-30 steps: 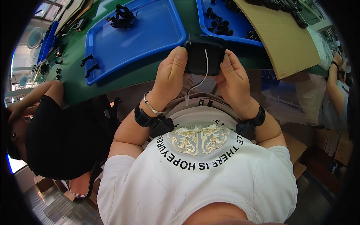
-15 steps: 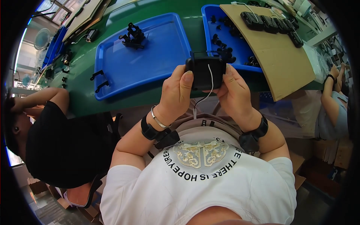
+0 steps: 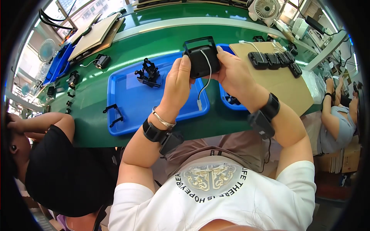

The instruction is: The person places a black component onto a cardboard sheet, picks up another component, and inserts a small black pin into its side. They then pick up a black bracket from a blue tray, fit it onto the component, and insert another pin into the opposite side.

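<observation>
Cable point(image 3: 209, 66) hanging white and loose from the black housing point(image 3: 199, 64) could, I'd judge, snag its plug point(image 3: 199, 104) on the near rim of the left blue tray point(image 3: 133, 115) if the grip sinks, straining the lead where it leaves the casing. The housing is raised between the left hand point(image 3: 178, 75) and right hand point(image 3: 236, 72), both grasping it, one at each side, thumbs toward its far corners.

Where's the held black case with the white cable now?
Head view, upper middle: the black case is between the left hand and right hand, visually overlapping the far right corner of the middle blue tray.
</observation>
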`<action>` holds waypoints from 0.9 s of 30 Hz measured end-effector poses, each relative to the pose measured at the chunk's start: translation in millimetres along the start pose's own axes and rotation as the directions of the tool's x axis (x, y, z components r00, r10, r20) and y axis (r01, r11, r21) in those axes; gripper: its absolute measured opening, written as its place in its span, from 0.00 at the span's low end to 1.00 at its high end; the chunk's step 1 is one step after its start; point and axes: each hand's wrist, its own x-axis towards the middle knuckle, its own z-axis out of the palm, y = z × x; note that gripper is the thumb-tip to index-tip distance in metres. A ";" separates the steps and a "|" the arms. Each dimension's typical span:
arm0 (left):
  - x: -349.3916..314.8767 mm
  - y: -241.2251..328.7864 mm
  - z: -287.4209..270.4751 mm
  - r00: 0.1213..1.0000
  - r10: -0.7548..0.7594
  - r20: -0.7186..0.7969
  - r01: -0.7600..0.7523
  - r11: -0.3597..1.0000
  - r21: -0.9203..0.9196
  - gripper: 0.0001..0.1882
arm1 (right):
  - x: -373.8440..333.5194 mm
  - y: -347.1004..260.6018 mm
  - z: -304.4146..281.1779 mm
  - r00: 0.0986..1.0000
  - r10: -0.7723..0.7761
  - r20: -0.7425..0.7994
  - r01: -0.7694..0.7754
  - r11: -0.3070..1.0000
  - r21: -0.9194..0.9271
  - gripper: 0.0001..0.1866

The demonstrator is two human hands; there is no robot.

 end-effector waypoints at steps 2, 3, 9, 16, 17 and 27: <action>2.0 -2.3 -1.0 0.994 -0.071 -0.089 0.056 0.985 -0.165 0.17 | 25.0 -4.8 -9.6 0.999 0.041 -0.001 -0.041 0.998 -0.043 0.18; 3.1 -1.9 1.3 0.986 -0.114 -0.122 0.081 0.965 -0.250 0.17 | 38.6 -8.5 -14.6 0.999 0.013 -0.036 -0.016 0.996 -0.093 0.18; -14.1 8.2 20.8 0.940 0.321 -0.115 -0.317 0.947 0.052 0.14 | 160.8 -13.1 -78.6 0.976 0.041 -0.212 -0.114 0.931 -0.346 0.17; -20.7 5.6 17.1 0.905 0.386 0.178 -0.421 0.762 0.492 0.17 | 270.4 61.6 -161.7 0.910 0.143 -0.389 -0.326 0.827 -0.458 0.15; -15.0 7.8 26.9 0.891 0.400 0.216 -0.454 0.760 0.466 0.16 | 296.6 64.7 -224.4 0.957 -0.059 -0.284 -0.177 0.657 -0.733 0.14; -20.7 11.4 39.5 0.886 0.346 0.310 -0.455 0.781 0.428 0.14 | 255.2 -29.2 -211.6 0.896 0.018 -0.443 -0.400 0.462 -0.792 0.15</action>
